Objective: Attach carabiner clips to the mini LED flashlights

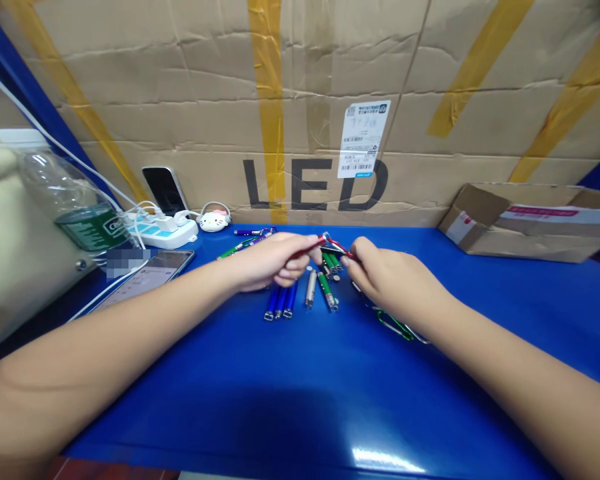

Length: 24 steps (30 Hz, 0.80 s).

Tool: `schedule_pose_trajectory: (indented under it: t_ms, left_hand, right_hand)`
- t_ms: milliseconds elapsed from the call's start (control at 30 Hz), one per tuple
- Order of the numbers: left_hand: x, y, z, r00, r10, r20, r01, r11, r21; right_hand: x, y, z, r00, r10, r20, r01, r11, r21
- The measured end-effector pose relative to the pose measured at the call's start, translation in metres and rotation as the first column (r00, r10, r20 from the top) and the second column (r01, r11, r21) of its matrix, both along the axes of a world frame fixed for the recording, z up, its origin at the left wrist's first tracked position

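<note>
My left hand [280, 259] is closed around a slim red metal tube [320, 241], like a mini flashlight. Opposite it, my right hand [380, 267] pinches a red carabiner [339, 246], whose far end meets the tip of the tube. Something thin and dark also shows between the hands; I cannot make out what it is. Below them lie blue mini flashlights [279, 301], a silver one [311, 289] and green ones [327, 291]. Under my right wrist rests a green carabiner [394, 325] beside a silver one. My left hand partly hides more flashlights [247, 241] behind it.
A large cardboard box [205, 120] stands along the back of the blue table [260, 387]. On the left are a phone [150, 277], a power strip [167, 230], cables and a plastic bottle [80, 200]. An open cardboard box [530, 223] sits at the right.
</note>
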<state>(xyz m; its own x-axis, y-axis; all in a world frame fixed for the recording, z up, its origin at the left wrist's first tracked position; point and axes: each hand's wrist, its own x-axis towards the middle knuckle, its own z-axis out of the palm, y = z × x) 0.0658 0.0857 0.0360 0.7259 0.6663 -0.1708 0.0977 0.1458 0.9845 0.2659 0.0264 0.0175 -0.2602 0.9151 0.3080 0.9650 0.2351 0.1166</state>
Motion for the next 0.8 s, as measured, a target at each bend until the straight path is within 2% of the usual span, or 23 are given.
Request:
schedule_pose_trajectory:
  t_ms: [33, 67, 100, 167, 267, 333, 467, 500, 567, 633, 667, 733, 800]
  left_hand:
    - [-0.005, 0.006, 0.003, 0.998, 0.056, -0.040, -0.049, 0.989, 0.143]
    - [-0.011, 0.013, 0.006, 0.990, 0.122, -0.077, -0.096, 0.954, 0.283]
    - [-0.018, 0.020, 0.009, 0.973, 0.191, -0.131, -0.120, 0.899, 0.421]
    - [-0.031, 0.033, 0.012, 0.898, 0.380, -0.222, -0.150, 0.738, 0.657]
    - [-0.049, 0.050, 0.007, 0.746, 0.579, -0.329, -0.009, 0.502, 0.865]
    - [-0.057, 0.060, -0.002, 0.664, 0.645, -0.378, 0.128, 0.400, 0.908]
    - [-0.067, 0.072, -0.014, 0.525, 0.683, -0.508, 0.337, 0.382, 0.861]
    - [-0.067, 0.073, -0.014, 0.501, 0.702, -0.506, 0.368, 0.357, 0.859]
    - [-0.065, 0.069, -0.011, 0.487, 0.746, -0.454, 0.399, 0.272, 0.875]
    - [-0.058, 0.061, -0.005, 0.528, 0.743, -0.411, 0.396, 0.213, 0.893]
    - [-0.053, 0.056, -0.003, 0.571, 0.707, -0.417, 0.389, 0.214, 0.896]
    - [-0.040, 0.046, -0.002, 0.650, 0.607, -0.457, 0.386, 0.254, 0.887]
    - [-0.026, 0.037, -0.005, 0.694, 0.536, -0.480, 0.392, 0.278, 0.877]
  right_hand:
    - [0.003, 0.000, 0.001, 1.000, -0.008, -0.018, 0.008, 1.000, -0.010]
    - [0.006, 0.000, 0.002, 0.999, -0.017, -0.033, 0.016, 1.000, -0.023]
    - [0.009, 0.000, 0.004, 0.999, -0.026, -0.046, 0.024, 0.999, -0.036]
    - [0.014, 0.001, 0.006, 0.997, -0.039, -0.059, 0.036, 0.998, -0.049]
    - [0.020, 0.002, 0.007, 0.997, -0.046, -0.067, 0.042, 0.998, -0.049]
    - [0.021, 0.003, 0.006, 0.997, -0.032, -0.070, 0.029, 0.999, -0.045]
    - [0.022, 0.005, 0.000, 0.996, 0.058, -0.061, -0.059, 0.998, -0.026]
    - [0.021, 0.006, -0.002, 0.996, 0.077, -0.051, -0.079, 0.997, -0.025]
    - [0.020, 0.007, -0.005, 0.994, 0.110, -0.028, -0.111, 0.994, -0.023]
    - [0.018, 0.008, -0.007, 0.990, 0.142, -0.006, -0.142, 0.990, -0.015]
    - [0.017, 0.008, -0.008, 0.987, 0.158, 0.004, -0.158, 0.987, -0.012]
    - [0.014, 0.008, -0.009, 0.984, 0.175, 0.020, -0.175, 0.984, -0.013]
    - [0.012, 0.008, -0.009, 0.983, 0.181, 0.027, -0.181, 0.983, -0.021]
